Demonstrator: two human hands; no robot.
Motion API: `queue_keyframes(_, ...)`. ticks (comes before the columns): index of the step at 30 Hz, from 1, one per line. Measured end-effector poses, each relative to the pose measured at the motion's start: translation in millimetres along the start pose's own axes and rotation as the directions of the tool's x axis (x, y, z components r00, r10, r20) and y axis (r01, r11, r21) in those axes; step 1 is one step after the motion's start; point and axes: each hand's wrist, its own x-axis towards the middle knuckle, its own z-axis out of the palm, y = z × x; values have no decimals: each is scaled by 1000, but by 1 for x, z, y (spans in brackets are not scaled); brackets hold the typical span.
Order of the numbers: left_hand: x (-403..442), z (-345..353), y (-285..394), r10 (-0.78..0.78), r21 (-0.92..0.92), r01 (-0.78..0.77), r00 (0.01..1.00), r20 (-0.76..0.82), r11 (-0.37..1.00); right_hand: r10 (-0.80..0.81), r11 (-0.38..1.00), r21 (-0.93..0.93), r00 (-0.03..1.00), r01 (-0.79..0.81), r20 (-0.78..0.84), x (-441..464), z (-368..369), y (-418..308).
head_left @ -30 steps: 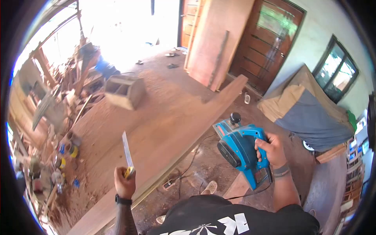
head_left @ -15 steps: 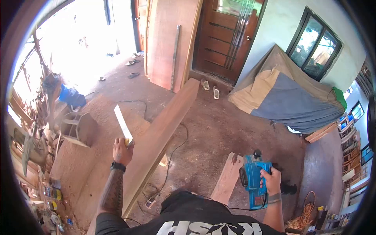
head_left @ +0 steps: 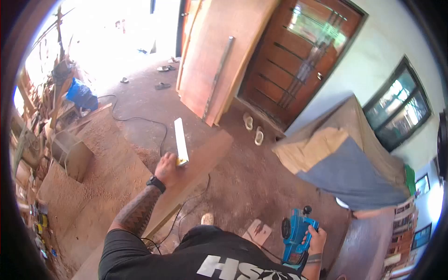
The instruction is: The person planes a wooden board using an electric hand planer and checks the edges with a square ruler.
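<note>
My left hand (head_left: 166,169) is closed around the yellowish stock of a try square (head_left: 180,140), whose pale blade points away from me. The hand and square are at the top of a long, wide wooden plank (head_left: 200,156) that slants from lower left toward the door; whether they touch it I cannot tell. At lower right, my right hand (head_left: 316,240) grips the handle of a teal electric planer (head_left: 292,235) with a black knob. The planer is held off to the plank's right, its cord running toward my body.
A smaller board (head_left: 257,232) lies on the floor beside the planer. Sawdust-covered sheet (head_left: 112,154) and a wooden box (head_left: 72,154) are at left. A black cord (head_left: 140,120) crosses the floor. Panels (head_left: 219,51) lean near the door; a draped cover (head_left: 336,158) stands right.
My left hand has moved forward and right along the plank with the try square. My right hand has shifted slightly lower and left with the planer. The view has turned.
</note>
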Motion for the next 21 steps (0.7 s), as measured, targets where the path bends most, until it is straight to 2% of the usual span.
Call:
queue_keyframes(3,45,25,3,-30,-29,32,998,53,999,-25,1000,-17,999,26,37,78,25,-38)
queue_keyframes(4,56,31,2,-2,-14,2,1000,24,1000,-32,999,-13,998,33,52,102,36,-50)
queue_keyframes(5,66,36,5,30,0,-30,1000,-4,1000,-46,998,-28,994,49,104,127,45,-61)
queue_keyframes(6,74,34,18,-23,-6,23,999,-46,1000,-57,997,-49,987,65,152,152,50,-72)
queue_keyframes(10,106,39,56,-59,32,63,991,-122,997,-71,974,-173,920,148,385,280,86,-103)
queue_keyframes(13,120,34,119,-120,89,139,974,-190,986,-52,947,-237,832,216,552,379,145,-118)
queue_keyframes(14,125,39,143,-118,49,129,975,-189,990,-45,937,-252,797,243,602,414,167,-127)
queue_keyframes(17,135,70,215,-103,-48,95,974,-200,994,15,886,-287,596,365,803,512,229,-141)
queue_keyframes(19,134,113,261,-236,-102,230,971,-48,968,61,861,-311,527,402,848,560,267,-152)
queue_keyframes(21,129,153,299,-356,-130,378,920,163,917,72,822,-312,457,476,887,587,304,-167)
